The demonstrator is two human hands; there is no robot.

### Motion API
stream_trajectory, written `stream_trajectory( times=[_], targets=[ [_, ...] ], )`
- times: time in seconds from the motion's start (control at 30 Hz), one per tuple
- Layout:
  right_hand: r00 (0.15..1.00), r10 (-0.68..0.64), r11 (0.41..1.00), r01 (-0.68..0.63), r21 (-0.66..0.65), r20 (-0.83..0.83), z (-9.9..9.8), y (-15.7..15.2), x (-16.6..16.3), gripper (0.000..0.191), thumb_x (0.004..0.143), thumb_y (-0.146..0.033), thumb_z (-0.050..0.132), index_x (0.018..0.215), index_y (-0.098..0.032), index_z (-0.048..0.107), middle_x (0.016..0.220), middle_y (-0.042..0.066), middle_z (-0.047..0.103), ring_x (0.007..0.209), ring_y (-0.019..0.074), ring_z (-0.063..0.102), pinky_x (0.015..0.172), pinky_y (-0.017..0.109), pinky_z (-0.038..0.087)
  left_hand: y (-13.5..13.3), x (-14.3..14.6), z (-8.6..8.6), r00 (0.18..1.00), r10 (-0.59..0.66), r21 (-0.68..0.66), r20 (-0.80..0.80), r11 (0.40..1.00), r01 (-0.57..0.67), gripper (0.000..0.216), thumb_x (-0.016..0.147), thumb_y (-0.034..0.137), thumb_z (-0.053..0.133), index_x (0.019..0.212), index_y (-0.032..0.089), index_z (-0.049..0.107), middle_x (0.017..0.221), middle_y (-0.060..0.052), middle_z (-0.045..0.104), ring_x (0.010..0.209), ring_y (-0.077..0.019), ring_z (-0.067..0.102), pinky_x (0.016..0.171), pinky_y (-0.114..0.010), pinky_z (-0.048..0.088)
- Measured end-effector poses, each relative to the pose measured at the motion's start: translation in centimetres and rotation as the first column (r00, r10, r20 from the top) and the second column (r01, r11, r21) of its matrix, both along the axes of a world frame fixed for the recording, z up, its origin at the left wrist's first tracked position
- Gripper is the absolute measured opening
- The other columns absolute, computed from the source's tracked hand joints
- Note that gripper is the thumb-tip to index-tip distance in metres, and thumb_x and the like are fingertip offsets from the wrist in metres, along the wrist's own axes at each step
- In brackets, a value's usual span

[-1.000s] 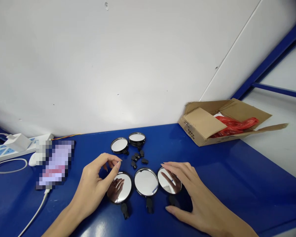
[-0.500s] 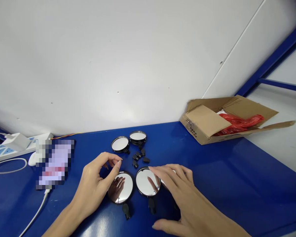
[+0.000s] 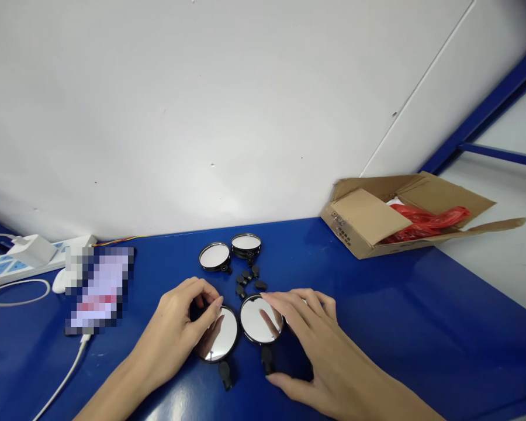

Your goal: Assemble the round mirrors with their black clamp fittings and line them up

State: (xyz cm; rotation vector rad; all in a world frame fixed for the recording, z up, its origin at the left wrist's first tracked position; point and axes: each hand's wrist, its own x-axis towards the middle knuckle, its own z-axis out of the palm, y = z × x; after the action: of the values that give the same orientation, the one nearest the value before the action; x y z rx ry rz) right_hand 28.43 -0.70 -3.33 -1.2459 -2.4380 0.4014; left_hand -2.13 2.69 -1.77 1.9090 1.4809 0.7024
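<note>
Two round black-rimmed mirrors lie face up side by side on the blue table [image 3: 166,257], each with a black clip at its near side. My left hand [image 3: 182,327] is closed in a pinch over the upper left rim of the left mirror [image 3: 223,339]; whether it holds anything is hidden. My right hand [image 3: 319,345] spans the right mirror [image 3: 255,321], fingers at its far rim and thumb against its black clip [image 3: 267,359]. A bit of another bright mirror surface shows behind the right fingers, mostly covered. Several small black clips [image 3: 260,285] lie just beyond.
Further back lie one round mirror [image 3: 214,256] and a stack of mirrors [image 3: 246,242]. A phone [image 3: 105,280] with a white cable and a power strip [image 3: 9,263] are at left. At back right stands an open cardboard box [image 3: 363,216] holding a red plastic bag [image 3: 425,219].
My left hand has moved slightly right and down to the left mirror's rim. My right thumb has moved up and left to the right mirror's clip, and the mirror has shifted slightly.
</note>
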Motion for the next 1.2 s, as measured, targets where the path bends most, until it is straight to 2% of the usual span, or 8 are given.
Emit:
stream_trajectory(
  times=[0.2, 0.33, 0.47, 0.6, 0.73, 0.97, 1.2],
  targets=[
    [0.999, -0.036, 0.991, 0.04, -0.129, 0.034, 0.3, -0.3, -0.1, 0.089, 0.092, -0.038, 0.09, 0.169, -0.039, 0.045, 0.163, 0.009, 0.062, 0.145, 0.0389, 0.054, 0.122, 0.061, 0.046, -0.1, -0.2, 0.3, 0.999, -0.033, -0.077, -0.042, 0.997, 0.03, 0.037, 0.114, 0.056, 0.058, 0.101, 0.03, 0.081, 0.097, -0.001, 0.07, 0.078, -0.0193, 0.063, 0.071, -0.033, 0.045],
    [0.997, -0.051, 0.985, 0.059, -0.16, 0.052, 0.5, -0.4, 0.1, 0.091, 0.093, -0.044, 0.089, 0.171, -0.042, 0.042, 0.167, 0.007, 0.058, 0.149, 0.04, 0.051, 0.125, 0.064, 0.044, -0.2, -0.4, 0.4, 0.996, -0.057, -0.111, -0.062, 0.993, 0.049, 0.035, 0.115, 0.055, 0.057, 0.104, 0.032, 0.081, 0.103, 0.0, 0.069, 0.079, -0.0182, 0.062, 0.073, -0.033, 0.046],
    [0.994, -0.088, 0.983, 0.097, -0.157, 0.065, 1.1, -0.4, 1.6, 0.092, 0.094, -0.055, 0.088, 0.172, -0.044, 0.041, 0.171, 0.007, 0.055, 0.152, 0.0414, 0.05, 0.124, 0.063, 0.047, -0.2, -0.4, 0.5, 0.996, -0.053, -0.124, -0.065, 0.991, 0.044, 0.036, 0.115, 0.054, 0.055, 0.102, 0.032, 0.081, 0.101, 0.0, 0.068, 0.078, -0.0185, 0.062, 0.073, -0.034, 0.046],
    [0.982, -0.171, 0.973, 0.181, -0.144, 0.078, 1.3, -0.5, 3.7, 0.083, 0.099, -0.056, 0.081, 0.172, -0.046, 0.042, 0.171, 0.007, 0.054, 0.156, 0.0412, 0.049, 0.125, 0.064, 0.047, 0.0, -0.3, 0.6, 0.997, -0.043, -0.12, -0.056, 0.992, 0.036, 0.041, 0.116, 0.054, 0.051, 0.098, 0.031, 0.08, 0.097, 0.0, 0.068, 0.076, -0.019, 0.061, 0.073, -0.034, 0.044],
    [0.982, -0.18, 0.95, 0.187, -0.249, 0.051, 0.8, -0.7, 4.9, 0.081, 0.103, -0.057, 0.077, 0.173, -0.047, 0.038, 0.173, 0.006, 0.051, 0.159, 0.0394, 0.047, 0.131, 0.064, 0.045, 0.4, -0.5, 0.3, 0.998, -0.042, -0.112, -0.047, 0.993, 0.037, 0.042, 0.115, 0.054, 0.052, 0.094, 0.03, 0.079, 0.093, 0.0, 0.067, 0.074, -0.0187, 0.061, 0.072, -0.034, 0.044],
    [0.967, -0.24, 0.91, 0.192, -0.368, -0.089, 0.2, -0.7, 3.8, 0.059, 0.113, -0.052, 0.062, 0.168, -0.048, 0.041, 0.174, 0.004, 0.045, 0.16, 0.0319, 0.045, 0.133, 0.056, 0.047, 0.4, -0.8, 0.0, 0.998, -0.043, -0.098, -0.035, 0.994, 0.04, 0.042, 0.116, 0.054, 0.053, 0.092, 0.029, 0.077, 0.09, 0.002, 0.067, 0.073, -0.0179, 0.061, 0.071, -0.033, 0.045],
    [0.945, -0.306, 0.909, 0.254, -0.331, -0.114, 0.1, -0.4, 2.5, 0.053, 0.111, -0.045, 0.065, 0.161, -0.042, 0.05, 0.164, 0.006, 0.054, 0.15, 0.0326, 0.055, 0.127, 0.057, 0.051, 0.6, -0.9, -0.2, 0.998, -0.049, -0.095, -0.025, 0.994, 0.046, 0.04, 0.116, 0.052, 0.054, 0.092, 0.028, 0.076, 0.089, 0.002, 0.068, 0.073, -0.0184, 0.062, 0.071, -0.033, 0.044]
  ],
)
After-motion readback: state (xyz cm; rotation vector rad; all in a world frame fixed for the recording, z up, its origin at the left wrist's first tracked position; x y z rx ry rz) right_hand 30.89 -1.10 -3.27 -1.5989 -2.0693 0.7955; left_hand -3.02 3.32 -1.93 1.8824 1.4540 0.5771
